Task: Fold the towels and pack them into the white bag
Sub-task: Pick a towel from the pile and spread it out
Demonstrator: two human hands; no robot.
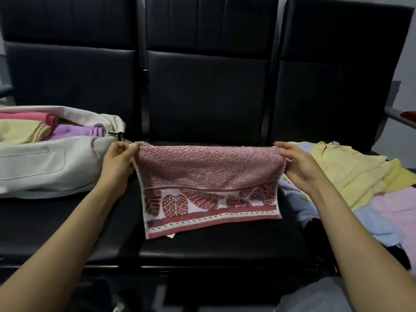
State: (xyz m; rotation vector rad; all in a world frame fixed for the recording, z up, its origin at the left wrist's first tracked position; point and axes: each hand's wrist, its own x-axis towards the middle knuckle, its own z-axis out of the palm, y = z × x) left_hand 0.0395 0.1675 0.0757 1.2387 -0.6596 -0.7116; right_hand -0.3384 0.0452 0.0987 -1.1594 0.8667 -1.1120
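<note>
I hold the red towel [209, 176] up by its top fold, one corner in each hand. My left hand [117, 161] pinches the left corner between thumb and fingers, and my right hand [297, 163] is closed on the right corner the same way. The towel is doubled over, so the plain pink-red terry hangs in front and a border of red leaves on white, with a dashed stripe below, shows along the bottom. Its lower edge touches the black seat [202, 242] of the middle chair, and a small tag sticks out at the lower left.

To my left, on the next seat, lies the white bag [45, 167], open at the top. Inside it I see a pink towel [33, 115], a yellow towel [22, 131] and a purple towel [76, 131], lying close together.

To my right, on the third seat, a loose heap of unfolded towels [360, 188] lies in yellow, light blue and pale pink, just beside my right wrist. The dark chair backs [207, 75] rise behind everything.
</note>
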